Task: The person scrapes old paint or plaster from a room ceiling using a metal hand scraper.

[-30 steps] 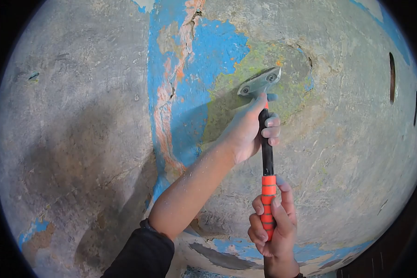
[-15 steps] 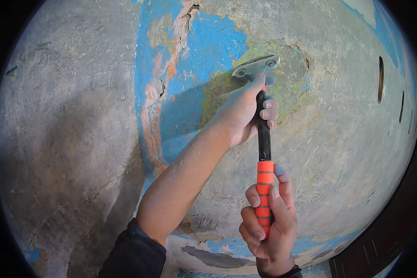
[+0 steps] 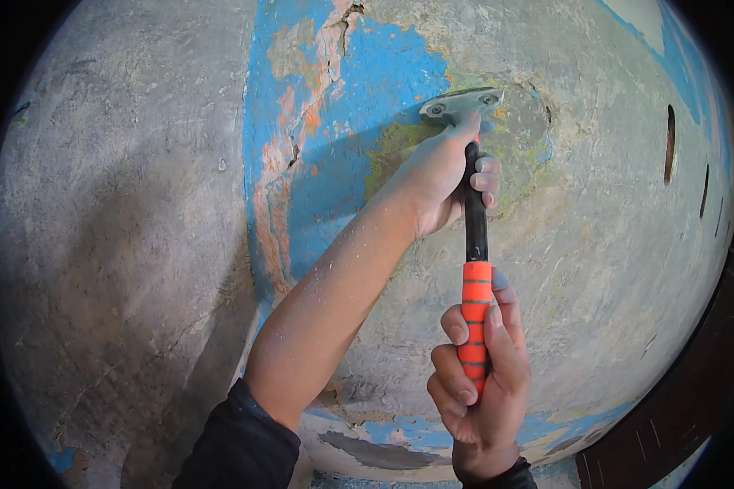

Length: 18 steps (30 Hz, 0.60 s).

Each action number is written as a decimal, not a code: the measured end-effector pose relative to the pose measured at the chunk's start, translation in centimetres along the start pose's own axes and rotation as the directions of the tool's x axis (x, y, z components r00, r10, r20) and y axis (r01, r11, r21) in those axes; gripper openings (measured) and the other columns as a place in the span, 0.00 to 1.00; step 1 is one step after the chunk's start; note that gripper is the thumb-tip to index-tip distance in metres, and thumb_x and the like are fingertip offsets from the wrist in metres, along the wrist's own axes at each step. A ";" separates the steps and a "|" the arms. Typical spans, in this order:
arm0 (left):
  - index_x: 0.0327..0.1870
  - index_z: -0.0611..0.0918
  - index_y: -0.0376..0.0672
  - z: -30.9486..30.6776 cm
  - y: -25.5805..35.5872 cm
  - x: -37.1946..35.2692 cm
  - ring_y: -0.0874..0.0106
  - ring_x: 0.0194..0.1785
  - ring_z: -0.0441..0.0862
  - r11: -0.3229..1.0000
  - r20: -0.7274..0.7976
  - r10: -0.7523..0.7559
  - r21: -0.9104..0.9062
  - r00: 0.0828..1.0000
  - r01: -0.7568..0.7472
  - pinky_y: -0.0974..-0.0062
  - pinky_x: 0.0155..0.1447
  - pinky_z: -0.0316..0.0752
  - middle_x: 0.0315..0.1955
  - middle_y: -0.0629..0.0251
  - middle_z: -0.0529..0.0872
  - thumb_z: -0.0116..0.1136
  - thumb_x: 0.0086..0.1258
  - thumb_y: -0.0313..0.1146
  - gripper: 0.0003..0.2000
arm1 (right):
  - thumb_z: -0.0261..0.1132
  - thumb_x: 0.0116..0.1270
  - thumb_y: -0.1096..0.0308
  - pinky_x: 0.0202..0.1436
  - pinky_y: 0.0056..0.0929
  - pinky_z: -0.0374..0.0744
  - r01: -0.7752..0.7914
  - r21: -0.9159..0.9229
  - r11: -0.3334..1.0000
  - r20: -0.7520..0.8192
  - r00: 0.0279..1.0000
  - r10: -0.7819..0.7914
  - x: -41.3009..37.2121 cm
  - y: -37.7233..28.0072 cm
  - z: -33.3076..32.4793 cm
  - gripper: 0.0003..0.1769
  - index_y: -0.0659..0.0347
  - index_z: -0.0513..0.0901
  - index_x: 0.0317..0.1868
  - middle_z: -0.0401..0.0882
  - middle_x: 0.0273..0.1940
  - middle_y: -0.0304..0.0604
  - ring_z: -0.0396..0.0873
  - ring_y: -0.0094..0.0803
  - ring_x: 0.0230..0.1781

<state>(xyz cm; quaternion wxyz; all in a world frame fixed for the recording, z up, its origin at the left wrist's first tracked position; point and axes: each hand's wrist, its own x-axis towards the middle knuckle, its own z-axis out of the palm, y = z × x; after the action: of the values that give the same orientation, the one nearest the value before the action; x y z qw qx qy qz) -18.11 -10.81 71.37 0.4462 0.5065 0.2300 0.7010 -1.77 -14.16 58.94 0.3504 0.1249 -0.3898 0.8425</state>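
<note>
While pressing the scraper [image 3: 475, 232] against the peeling blue wall [image 3: 383, 73], grips its black shaft with left hand [image 3: 444, 175] closed tight, orange handle wrapped in right hand [image 3: 485, 383]

Scraper [image 3: 475, 236] higher on the wall [image 3: 139, 244] — its head [image 3: 462, 104] up from mid green patch [image 3: 520, 134] to the patch's top edge.

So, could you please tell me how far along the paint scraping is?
Done: grey bare wall either side. In hand: left hand and right hand press the scraper at the greenish patch. Left: blue paint beside it and a blue band along the bottom.
</note>
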 end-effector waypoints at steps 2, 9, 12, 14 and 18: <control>0.51 0.68 0.50 0.1 0.0 0.0 0.82 0.21 0.65 1.000 -0.002 -0.008 0.006 1.000 0.008 0.76 0.32 0.66 0.22 0.76 0.67 0.44 0.79 0.50 0.14 | 0.43 0.80 0.61 0.11 0.17 0.62 0.001 -0.005 1.000 0.010 1.000 -0.001 0.0 0.0 -0.1 0.19 0.40 0.56 0.69 0.68 0.40 0.45 0.61 0.19 0.13; 0.48 0.66 0.50 -0.3 0.2 -0.7 0.82 0.21 0.65 0.997 -0.002 -0.050 0.062 0.999 0.050 0.76 0.32 0.66 0.22 0.76 0.68 0.45 0.79 0.50 0.14 | 0.44 0.81 0.60 0.12 0.17 0.62 0.031 -0.019 0.999 0.040 0.999 -0.030 -0.3 1.4 -0.4 0.19 0.40 0.56 0.69 0.68 0.40 0.44 0.61 0.19 0.13; 0.47 0.65 0.50 -0.1 1.2 0.1 0.82 0.21 0.65 0.997 0.003 -0.051 0.059 0.999 0.051 0.76 0.31 0.67 0.22 0.75 0.68 0.45 0.79 0.50 0.14 | 0.43 0.81 0.60 0.13 0.16 0.62 0.045 -0.022 0.999 0.025 0.999 -0.044 0.7 1.3 0.5 0.19 0.40 0.55 0.69 0.68 0.40 0.44 0.61 0.19 0.13; 0.47 0.64 0.50 -0.1 1.4 0.2 0.82 0.20 0.64 0.998 0.025 -0.055 0.041 0.998 0.054 0.76 0.30 0.67 0.23 0.75 0.68 0.45 0.79 0.49 0.13 | 0.43 0.81 0.60 0.13 0.16 0.62 0.049 -0.023 0.999 0.011 0.999 -0.049 0.7 1.5 0.7 0.19 0.41 0.55 0.69 0.68 0.40 0.44 0.61 0.19 0.13; 0.47 0.64 0.50 -0.3 0.7 -0.6 0.82 0.21 0.65 0.996 0.001 -0.054 0.064 0.999 0.054 0.77 0.30 0.66 0.23 0.75 0.68 0.46 0.79 0.50 0.14 | 0.44 0.80 0.59 0.13 0.16 0.61 0.056 -0.043 0.997 -0.002 0.998 -0.057 0.0 2.1 0.3 0.19 0.41 0.56 0.68 0.68 0.40 0.43 0.61 0.19 0.13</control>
<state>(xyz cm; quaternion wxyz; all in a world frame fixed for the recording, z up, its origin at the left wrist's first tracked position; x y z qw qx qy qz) -18.58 -11.60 71.51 0.4488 0.5150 0.2656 0.6803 -3.24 -15.28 57.96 0.3773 0.1269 -0.4033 0.8239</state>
